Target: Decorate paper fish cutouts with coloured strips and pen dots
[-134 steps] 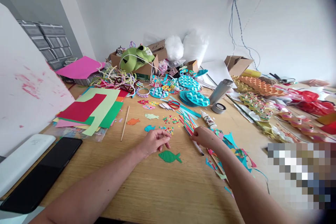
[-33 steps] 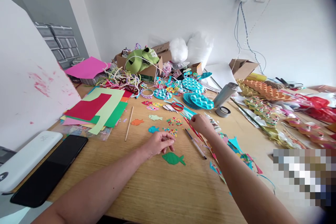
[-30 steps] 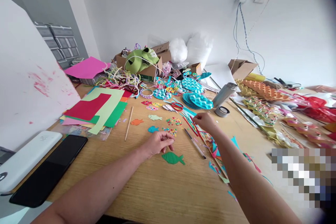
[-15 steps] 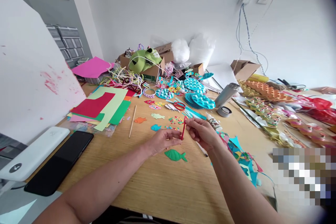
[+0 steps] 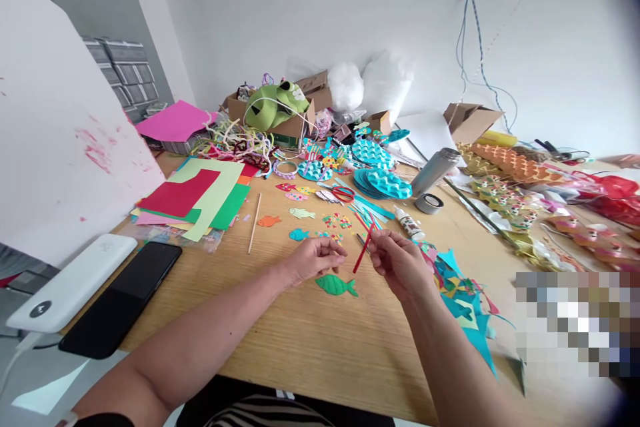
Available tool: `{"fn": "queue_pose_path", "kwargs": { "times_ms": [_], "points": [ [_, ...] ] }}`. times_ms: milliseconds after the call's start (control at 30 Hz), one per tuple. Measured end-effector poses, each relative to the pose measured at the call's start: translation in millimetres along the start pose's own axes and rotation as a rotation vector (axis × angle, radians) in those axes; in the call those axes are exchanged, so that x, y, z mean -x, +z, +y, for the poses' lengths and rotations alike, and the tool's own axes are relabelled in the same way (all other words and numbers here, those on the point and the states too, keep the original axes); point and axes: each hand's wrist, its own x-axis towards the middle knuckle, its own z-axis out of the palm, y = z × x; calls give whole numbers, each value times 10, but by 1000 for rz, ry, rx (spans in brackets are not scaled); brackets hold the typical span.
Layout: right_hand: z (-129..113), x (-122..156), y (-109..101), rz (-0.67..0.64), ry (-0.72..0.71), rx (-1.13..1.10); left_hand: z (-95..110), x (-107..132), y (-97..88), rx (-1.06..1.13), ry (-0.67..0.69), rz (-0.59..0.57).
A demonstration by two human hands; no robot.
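The right hand [image 5: 399,263] has a pinched grip, thumb against fingers, on a narrow red strip [image 5: 363,251], flat and smooth like paper. The strip slants down and leftward from those fingertips, its lower end free above the wooden surface [image 5: 280,353] and just beside the left hand [image 5: 313,260]. That hand's grip is loosely curled, a gap between thumb and fingers, with nothing visible in it. Just below lies a green fish [image 5: 337,285], cut from flat sheet and marked with curved lines (whether the left fingers touch its back, I cannot tell).

A pen [image 5: 361,239] is mostly hidden behind the right hand. Farther out are orange [image 5: 270,221] and blue fish [image 5: 299,234], scattered coloured dots [image 5: 337,220], a white glue bottle [image 5: 409,223] and wavy-edged blue discs [image 5: 384,183]. Jagged blue scraps [image 5: 473,320] are partly covered by the right forearm; blurred blocks mask the lower right.
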Motion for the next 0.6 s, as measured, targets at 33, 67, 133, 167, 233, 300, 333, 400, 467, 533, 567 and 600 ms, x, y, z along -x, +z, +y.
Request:
{"fn": "queue_pose_path", "kwargs": {
  "times_ms": [33,67,133,167,233,300,333,400,467,533,567,600],
  "points": [
    [6,24,25,-7,-30,-3,8,11,8,8,-38,-31],
    [11,49,53,-21,-64,-3,14,18,14,28,-79,-66],
    [24,102,108,-63,-137,24,18,20,14,96,-148,-120],
    [32,132,131,-89,-172,52,17,14,8,139,-167,-126],
    [56,200,163,-137,-230,124,6,-9,-12,223,-160,-103],
    [91,271,175,-176,-265,195,-11,-37,-39,272,-119,-51],
    [114,306,175,-197,-273,222,-21,-50,-54,282,-96,-22],
    [163,368,166,-230,-270,263,-41,-71,-81,282,-66,30],
    [212,419,148,-246,-253,297,-58,-84,-101,273,-52,70],
    [251,458,122,-252,-233,320,-70,-91,-114,264,-32,88],
    [267,474,106,-253,-222,323,-74,-93,-119,257,-15,93],
    [280,485,90,-250,-207,311,-77,-94,-123,251,5,100]
  ]
}}
